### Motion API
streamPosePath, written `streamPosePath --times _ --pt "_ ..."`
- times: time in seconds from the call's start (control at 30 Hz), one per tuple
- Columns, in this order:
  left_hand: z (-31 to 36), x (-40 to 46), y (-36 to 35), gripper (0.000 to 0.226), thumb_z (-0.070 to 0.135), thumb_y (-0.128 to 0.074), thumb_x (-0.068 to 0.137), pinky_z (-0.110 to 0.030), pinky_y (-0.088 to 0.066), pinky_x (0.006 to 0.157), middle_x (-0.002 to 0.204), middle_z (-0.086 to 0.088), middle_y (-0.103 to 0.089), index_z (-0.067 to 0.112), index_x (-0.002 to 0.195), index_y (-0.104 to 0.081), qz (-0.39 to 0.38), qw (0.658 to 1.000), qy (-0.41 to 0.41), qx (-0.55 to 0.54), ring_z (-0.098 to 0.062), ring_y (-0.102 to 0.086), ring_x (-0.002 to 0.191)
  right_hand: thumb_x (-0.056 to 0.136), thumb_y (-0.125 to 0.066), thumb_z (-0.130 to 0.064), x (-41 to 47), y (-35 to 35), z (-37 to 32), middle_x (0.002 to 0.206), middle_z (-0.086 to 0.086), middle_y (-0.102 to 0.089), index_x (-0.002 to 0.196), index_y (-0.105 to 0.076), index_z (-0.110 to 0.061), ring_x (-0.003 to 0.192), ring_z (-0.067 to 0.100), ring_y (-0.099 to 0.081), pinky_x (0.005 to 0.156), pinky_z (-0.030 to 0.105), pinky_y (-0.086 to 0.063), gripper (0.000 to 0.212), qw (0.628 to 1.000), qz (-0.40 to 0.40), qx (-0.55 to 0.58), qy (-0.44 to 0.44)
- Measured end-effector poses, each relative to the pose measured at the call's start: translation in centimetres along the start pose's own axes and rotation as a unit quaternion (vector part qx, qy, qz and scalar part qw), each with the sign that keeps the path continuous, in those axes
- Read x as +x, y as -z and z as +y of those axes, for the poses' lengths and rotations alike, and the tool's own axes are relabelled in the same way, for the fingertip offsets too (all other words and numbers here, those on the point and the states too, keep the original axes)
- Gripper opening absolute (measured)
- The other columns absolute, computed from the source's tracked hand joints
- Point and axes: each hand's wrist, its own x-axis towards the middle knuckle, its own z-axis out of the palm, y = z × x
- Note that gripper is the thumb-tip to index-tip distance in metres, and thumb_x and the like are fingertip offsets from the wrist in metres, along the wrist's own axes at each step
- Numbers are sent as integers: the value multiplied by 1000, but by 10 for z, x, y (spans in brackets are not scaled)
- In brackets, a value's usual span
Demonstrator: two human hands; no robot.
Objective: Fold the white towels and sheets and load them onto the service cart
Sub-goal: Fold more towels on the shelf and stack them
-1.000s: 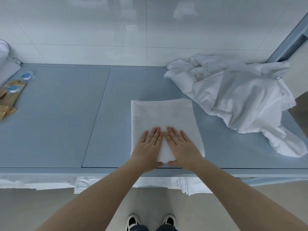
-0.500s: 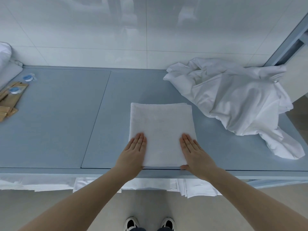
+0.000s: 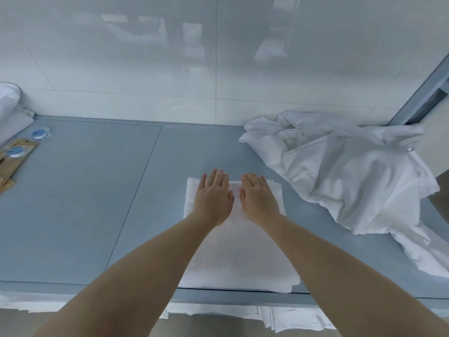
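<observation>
Head view, looking down: I see a folded white terry towel [image 3: 239,259] lying flat on the grey-blue laminate surface [image 3: 85,203], its near edge at the surface's front rim. Left hand [image 3: 213,198] and right hand [image 3: 258,199] lie side by side, palms down, on the towel's far end, fingers straight and flat, gripping nothing. Left fingertips reach just past the far edge. A crumpled white sheet [image 3: 352,181] is heaped to the right, close to the towel, apart from it. Brown paper sachets with round blue-labelled packets [image 3: 14,152] sit at far left. More white linen [image 3: 279,317] hangs below the front rim.
</observation>
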Motion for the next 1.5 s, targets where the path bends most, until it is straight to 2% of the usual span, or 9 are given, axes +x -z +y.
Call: streamPosePath --times 0.13,0.23,0.5,0.63,0.8,0.97,1.07,1.2,1.5 --pt "-7 23 -21 51 36 -18 103 -40 -2 120 156 -3 -28 16 149 -29 -35 999 -11 -1 -21 -16 146 101 -33 -22 23 -27 0 146 5 -43 143 -39 -13 139 18 -31 119 33 -2 43 999 -23 -23 11" --pt "-11 22 -31 39 35 -20 102 -33 -21 109 128 3 -55 24 126 -49 -1 1000 -8 6 -18 -43 121 100 -31 -24 27 -39 3 127 1 -57 126 -52 -20 124 18 -45 117 32 -10 33 999 -24 -34 0" --pt "-23 19 -36 45 49 -17 99 -35 -28 94 108 2 -58 22 105 -52 6 999 41 26 -21 -49 104 95 -45 -32 21 -46 14 86 6 -68 85 -64 -14 87 28 -61 90 37 -44 29 996 65 -54 -11" --pt "-44 17 -34 50 53 -16 98 -40 -31 94 114 -3 -55 21 112 -52 -20 995 92 43 -25 -47 111 101 -29 -38 18 -40 40 106 3 -65 104 -62 -17 108 25 -53 111 40 -24 39 994 11 -91 -63" --pt "-53 14 -37 51 54 -16 98 -37 -32 95 117 -5 -53 19 114 -50 -30 993 114 12 -26 -44 113 102 -25 -37 15 -37 56 122 5 -58 118 -56 -14 119 25 -47 113 40 -21 42 991 6 -70 -113" --pt "-58 12 -25 53 51 -25 99 -39 -30 104 137 -11 -42 14 135 -39 -18 981 184 -63 -30 -37 126 103 -21 -40 8 -17 69 160 2 -16 153 -16 -15 147 19 -9 119 38 -4 56 987 -47 -28 -154" --pt "-52 -12 -25 68 55 -35 95 -42 -21 114 158 -12 -12 24 151 -14 -6 975 183 -126 -30 -19 142 101 -29 -42 -15 -11 60 162 2 -3 154 -11 -15 149 19 -1 120 36 -4 61 990 -1 3 -138" --pt "-43 -51 -39 75 60 -39 93 -42 -26 113 159 -3 20 39 152 3 -37 968 145 -203 -28 -8 147 101 -28 -47 -54 -23 47 158 -8 19 153 5 -25 148 15 9 119 30 -2 66 985 -80 69 -139" --pt "-41 -88 -33 75 58 -42 93 -37 -37 103 159 3 22 44 151 4 -65 954 151 -249 -29 -37 137 102 -30 -42 -92 -23 39 157 -13 22 152 6 -30 147 12 5 116 28 -5 63 977 -89 127 -149"
